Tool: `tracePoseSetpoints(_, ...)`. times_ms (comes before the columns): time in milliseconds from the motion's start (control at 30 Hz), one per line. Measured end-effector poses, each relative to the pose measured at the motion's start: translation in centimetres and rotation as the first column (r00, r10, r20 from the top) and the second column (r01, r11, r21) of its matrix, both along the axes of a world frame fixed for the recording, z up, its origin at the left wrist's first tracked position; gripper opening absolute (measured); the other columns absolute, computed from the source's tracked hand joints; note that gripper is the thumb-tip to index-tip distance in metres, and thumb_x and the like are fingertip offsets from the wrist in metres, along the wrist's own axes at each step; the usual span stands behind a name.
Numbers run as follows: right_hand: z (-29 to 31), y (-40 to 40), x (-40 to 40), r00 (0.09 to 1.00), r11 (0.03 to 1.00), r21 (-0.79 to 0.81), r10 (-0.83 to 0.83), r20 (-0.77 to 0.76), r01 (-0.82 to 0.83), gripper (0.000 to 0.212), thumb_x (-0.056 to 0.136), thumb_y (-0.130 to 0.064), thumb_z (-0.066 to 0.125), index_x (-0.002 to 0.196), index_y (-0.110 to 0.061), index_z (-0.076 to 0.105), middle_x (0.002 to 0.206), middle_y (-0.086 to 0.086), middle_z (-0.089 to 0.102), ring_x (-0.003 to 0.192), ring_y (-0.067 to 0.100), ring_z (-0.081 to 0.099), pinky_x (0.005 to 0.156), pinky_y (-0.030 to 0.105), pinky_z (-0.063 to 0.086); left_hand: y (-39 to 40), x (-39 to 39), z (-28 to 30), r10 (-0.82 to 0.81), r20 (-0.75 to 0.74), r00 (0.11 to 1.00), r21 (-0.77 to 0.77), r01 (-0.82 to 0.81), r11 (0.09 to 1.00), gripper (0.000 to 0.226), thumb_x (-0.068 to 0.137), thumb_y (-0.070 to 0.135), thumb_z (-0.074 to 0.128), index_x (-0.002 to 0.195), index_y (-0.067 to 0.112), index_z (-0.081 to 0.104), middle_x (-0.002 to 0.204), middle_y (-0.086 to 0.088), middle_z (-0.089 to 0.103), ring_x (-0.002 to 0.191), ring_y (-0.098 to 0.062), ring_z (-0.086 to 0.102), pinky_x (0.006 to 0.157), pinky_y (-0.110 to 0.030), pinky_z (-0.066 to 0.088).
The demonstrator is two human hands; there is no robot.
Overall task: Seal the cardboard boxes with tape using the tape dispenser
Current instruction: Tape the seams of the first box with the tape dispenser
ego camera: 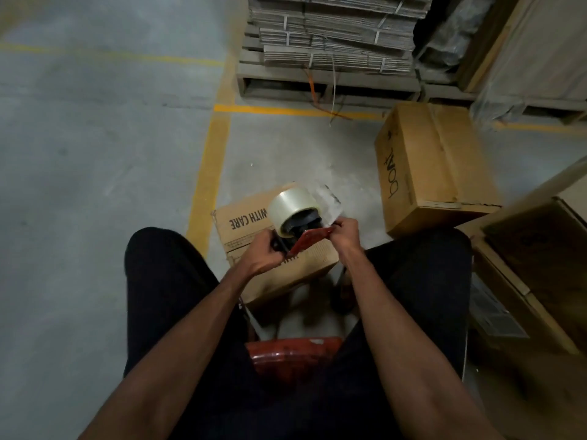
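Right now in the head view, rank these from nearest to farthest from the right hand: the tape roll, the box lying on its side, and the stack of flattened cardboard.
From the right hand:
1. Tape roll, just left of it on the dispenser.
2. Box lying on its side, ahead on the right.
3. Stack of flattened cardboard, at the far top on the pallet.

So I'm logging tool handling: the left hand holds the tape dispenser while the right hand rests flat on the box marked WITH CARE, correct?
Not quite. The left hand does hold the tape dispenser, but the right hand is not on the box; it pinches the loose tape end at the dispenser's front, as the head view shows.
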State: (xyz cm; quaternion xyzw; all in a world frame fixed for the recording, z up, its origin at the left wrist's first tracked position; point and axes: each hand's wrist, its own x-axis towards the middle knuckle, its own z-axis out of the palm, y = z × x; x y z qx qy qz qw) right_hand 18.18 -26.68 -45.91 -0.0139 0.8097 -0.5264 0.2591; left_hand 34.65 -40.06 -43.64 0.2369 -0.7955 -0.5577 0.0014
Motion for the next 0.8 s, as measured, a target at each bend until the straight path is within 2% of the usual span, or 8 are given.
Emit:
tracePoseSetpoints(67,-0.3,-1.1,-1.1,0.996,0.999,0.053,-0.005,-0.087,0.010,0.027,0.087,0.009,0.063,0.083,-0.013,0.078,0.074,-0.007,0.067,0.068,0.004,0.059,0.063,0.012,0.047,-1.1,-1.2,-0.2,0.041,0.021,0.999,-0.059,-0.040,0.997,0.015,0.085,0.016,0.075,0.072,0.022,0.071,0.063,0.012,0.068,0.056,0.004,0.052,0.052,-0.023,0.043)
tracePoseSetpoints(133,-1.1,-2.6,-3.0,0.986,0.996,0.054,-0.069,-0.151,0.078,0.015,0.084,0.004,0.071,0.082,-0.008,0.080,0.073,-0.008,0.064,0.065,0.002,0.056,0.068,0.019,0.048,-2.8,-2.3,-0.9,0.068,0.070,0.995,-0.129,-0.059,0.990,0.030,0.086,0.009,0.066,0.061,0.024,0.061,0.051,0.013,0.056,0.047,0.005,0.047,0.050,-0.019,0.035)
tracePoseSetpoints(233,-4.0,-4.1,-6.7,0.972,0.981,0.074,-0.168,-0.167,0.182,0.004,0.080,-0.005,0.083,0.083,-0.004,0.082,0.072,-0.001,0.072,0.068,0.012,0.068,0.077,0.026,0.058,-6.3,-3.0,-2.8,0.025,0.205,0.978,-0.231,0.024,0.973,0.010,0.083,0.028,0.067,0.076,0.020,0.067,0.068,0.006,0.066,0.063,-0.005,0.059,0.056,-0.029,0.044)
tracePoseSetpoints(367,-8.5,-3.9,-10.9,0.954,0.953,0.174,-0.208,-0.214,0.247,0.013,0.080,-0.016,0.086,0.087,-0.005,0.083,0.078,0.009,0.078,0.073,0.022,0.074,0.078,0.032,0.062,-9.3,-3.3,-6.8,0.013,0.336,0.942,-0.242,0.073,0.968,0.011,0.079,0.029,0.064,0.073,0.020,0.065,0.066,0.004,0.064,0.062,-0.013,0.058,0.056,-0.032,0.046)
tracePoseSetpoints(467,-11.6,-3.7,-12.4,0.956,0.936,0.228,-0.227,-0.185,0.267,0.017,0.079,-0.018,0.088,0.088,-0.004,0.082,0.081,0.010,0.078,0.074,0.022,0.074,0.079,0.031,0.061,-10.3,-3.0,-10.0,0.019,0.398,0.917,-0.230,0.080,0.970,0.011,0.080,0.028,0.066,0.082,0.019,0.071,0.074,0.001,0.071,0.070,-0.016,0.066,0.062,-0.034,0.053)
tracePoseSetpoints(567,-14.0,-4.0,-12.6,0.965,0.940,0.240,-0.208,-0.161,0.242,0.018,0.080,-0.016,0.087,0.086,-0.001,0.081,0.079,0.012,0.077,0.070,0.022,0.072,0.074,0.027,0.058,-10.7,-2.3,-12.3,0.018,0.417,0.909,-0.178,0.062,0.982,0.011,0.076,0.024,0.069,0.084,0.018,0.071,0.077,0.002,0.072,0.072,-0.017,0.068,0.062,-0.032,0.052)
tracePoseSetpoints(700,-15.9,-4.6,-12.0,0.973,0.948,0.246,-0.166,-0.162,0.202,0.019,0.079,-0.017,0.088,0.082,0.000,0.080,0.074,0.010,0.076,0.062,0.015,0.065,0.066,0.021,0.049,-11.0,-1.3,-14.1,0.024,0.447,0.894,-0.129,0.037,0.991,0.025,0.066,0.034,0.064,0.086,0.019,0.070,0.077,0.005,0.070,0.069,-0.014,0.066,0.057,-0.025,0.047)
tracePoseSetpoints(800,-16.8,-5.0,-11.9,0.972,0.945,0.253,-0.172,-0.159,0.209,0.019,0.079,-0.018,0.088,0.081,-0.001,0.081,0.071,0.009,0.074,0.060,0.016,0.066,0.064,0.021,0.050,-11.0,-1.3,-14.8,0.020,0.465,0.885,-0.157,0.061,0.986,0.024,0.063,0.031,0.061,0.081,0.017,0.067,0.073,-0.002,0.068,0.065,-0.017,0.064,0.056,-0.025,0.046)
